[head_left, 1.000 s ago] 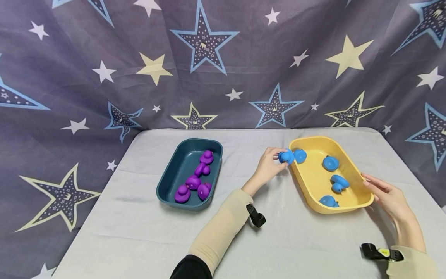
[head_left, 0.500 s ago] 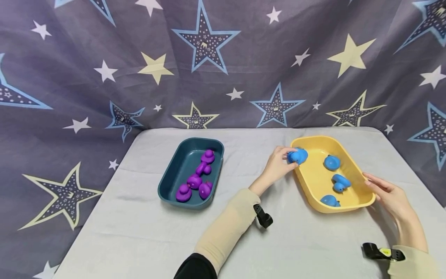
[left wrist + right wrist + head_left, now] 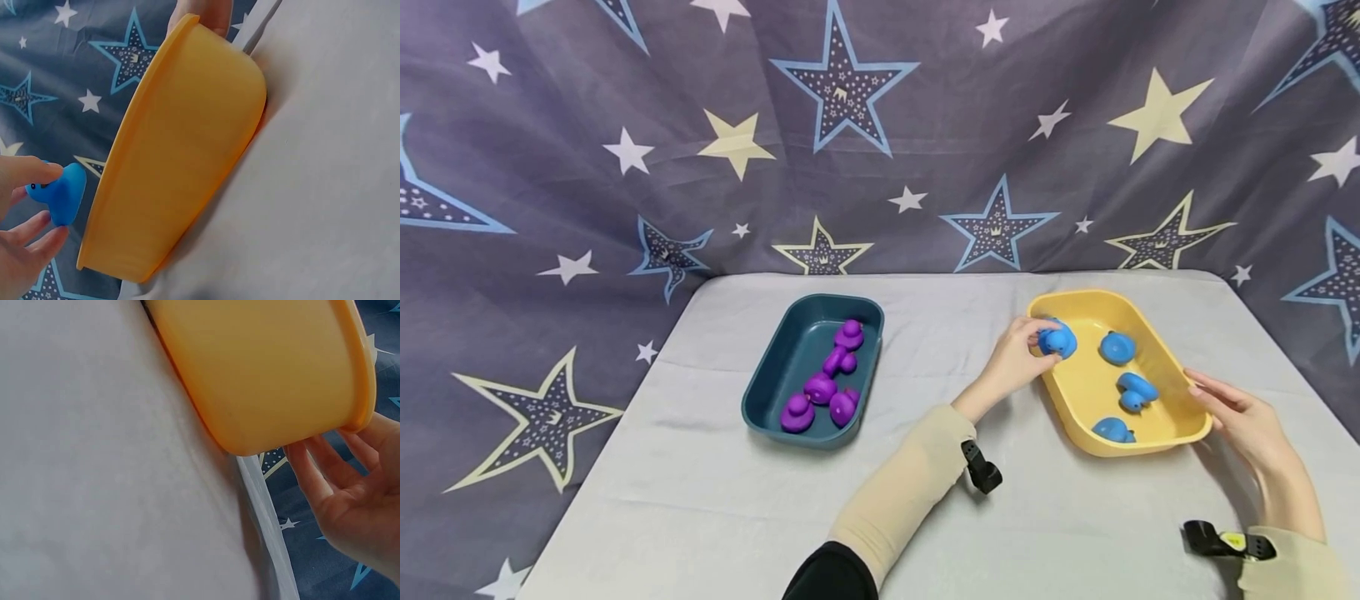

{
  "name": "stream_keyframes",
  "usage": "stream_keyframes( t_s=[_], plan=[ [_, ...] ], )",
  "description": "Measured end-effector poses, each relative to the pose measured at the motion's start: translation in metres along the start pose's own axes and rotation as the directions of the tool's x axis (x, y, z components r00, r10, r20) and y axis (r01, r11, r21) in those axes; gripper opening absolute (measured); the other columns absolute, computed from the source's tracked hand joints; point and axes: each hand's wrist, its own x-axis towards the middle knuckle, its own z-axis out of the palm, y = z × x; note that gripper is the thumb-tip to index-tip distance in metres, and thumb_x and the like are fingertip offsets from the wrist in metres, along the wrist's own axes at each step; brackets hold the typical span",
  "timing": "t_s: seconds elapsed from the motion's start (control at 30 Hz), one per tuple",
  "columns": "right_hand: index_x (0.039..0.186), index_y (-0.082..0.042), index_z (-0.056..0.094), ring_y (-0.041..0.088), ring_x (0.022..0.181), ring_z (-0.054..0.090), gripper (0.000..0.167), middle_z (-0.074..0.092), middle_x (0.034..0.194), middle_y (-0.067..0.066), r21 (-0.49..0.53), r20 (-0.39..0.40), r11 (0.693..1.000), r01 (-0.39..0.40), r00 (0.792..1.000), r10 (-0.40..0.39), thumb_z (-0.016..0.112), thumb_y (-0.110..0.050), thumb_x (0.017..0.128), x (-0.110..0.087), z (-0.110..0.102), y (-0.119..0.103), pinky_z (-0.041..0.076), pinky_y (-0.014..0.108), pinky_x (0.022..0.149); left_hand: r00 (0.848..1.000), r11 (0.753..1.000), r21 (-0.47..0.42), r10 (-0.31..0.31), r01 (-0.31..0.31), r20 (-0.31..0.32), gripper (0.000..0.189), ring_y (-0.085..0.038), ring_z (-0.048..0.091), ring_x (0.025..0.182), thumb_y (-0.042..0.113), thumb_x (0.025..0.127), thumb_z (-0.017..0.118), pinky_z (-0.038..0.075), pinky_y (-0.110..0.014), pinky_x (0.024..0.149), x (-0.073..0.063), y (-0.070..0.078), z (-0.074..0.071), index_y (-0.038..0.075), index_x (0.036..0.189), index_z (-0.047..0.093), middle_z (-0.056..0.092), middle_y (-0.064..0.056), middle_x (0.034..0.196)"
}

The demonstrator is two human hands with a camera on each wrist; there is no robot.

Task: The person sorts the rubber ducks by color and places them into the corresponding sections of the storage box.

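Note:
My left hand (image 3: 1017, 360) pinches a blue toy duck (image 3: 1058, 342) between thumb and fingers over the near-left end of the yellow tray (image 3: 1078, 421). The same duck (image 3: 65, 195) shows beside the tray's rim in the left wrist view. Beneath or behind it, another blue duck is mostly hidden. Several more blue ducks lie in the tray, including a tilted duck (image 3: 1137, 392) and a duck (image 3: 1117, 348) by the right wall. My right hand (image 3: 1251, 425) touches the tray's right side; in the right wrist view its fingers (image 3: 308, 478) lie against the outer wall.
A dark teal tray (image 3: 767, 367) stands to the left, with several purple ducks (image 3: 797, 412) in it. Both trays rest on a white-covered table (image 3: 940, 325). A star-patterned curtain (image 3: 880, 192) hangs behind the table.
My left hand has moved right with the blue duck, from outside the yellow tray's left rim to over its inside. The right hand stays at the tray's side.

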Motion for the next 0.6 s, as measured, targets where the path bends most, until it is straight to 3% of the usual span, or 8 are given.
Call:
stream_keyframes(
  t_s=[0.23, 0.47, 0.6],
  plan=[
    [0.121, -0.026, 0.055, -0.02, 0.082, 0.047, 0.035, 0.053, 0.092, -0.036, 0.006, 0.001, 1.0, 0.011, 1.0, -0.011, 0.057, -0.018, 0.087, 0.0, 0.0, 0.0, 0.04, 0.004, 0.064, 0.999, 0.999, 0.017, 0.033, -0.033, 0.007, 0.037, -0.01, 0.05, 0.09, 0.004, 0.072, 0.071, 0.042, -0.012, 0.077, 0.001, 0.004, 0.008, 0.006, 0.107, 0.061, 0.049, -0.011, 0.108],
    [0.123, -0.026, 0.053, -0.021, 0.082, 0.046, 0.037, 0.051, 0.091, -0.037, -0.006, -0.006, 1.0, -0.016, 1.0, 0.016, 0.057, -0.021, 0.087, -0.001, 0.0, 0.0, 0.039, 0.003, 0.064, 0.999, 0.998, 0.061, -0.023, 0.02, 0.044, 0.037, -0.006, 0.049, 0.086, 0.01, 0.074, 0.071, 0.04, -0.011, 0.075, 0.002, 0.008, 0.013, 0.012, 0.11, 0.061, 0.049, -0.006, 0.108],
    [0.123, -0.025, 0.053, -0.02, 0.081, 0.047, 0.037, 0.051, 0.091, -0.036, 0.005, -0.001, 1.0, -0.018, 1.0, 0.018, 0.057, -0.021, 0.087, -0.001, 0.0, -0.001, 0.04, 0.004, 0.064, 0.998, 0.996, 0.086, -0.021, 0.016, 0.063, 0.037, -0.007, 0.05, 0.089, 0.012, 0.075, 0.071, 0.039, -0.01, 0.076, 0.002, 0.009, 0.015, 0.013, 0.111, 0.061, 0.049, -0.005, 0.108]
  ],
)
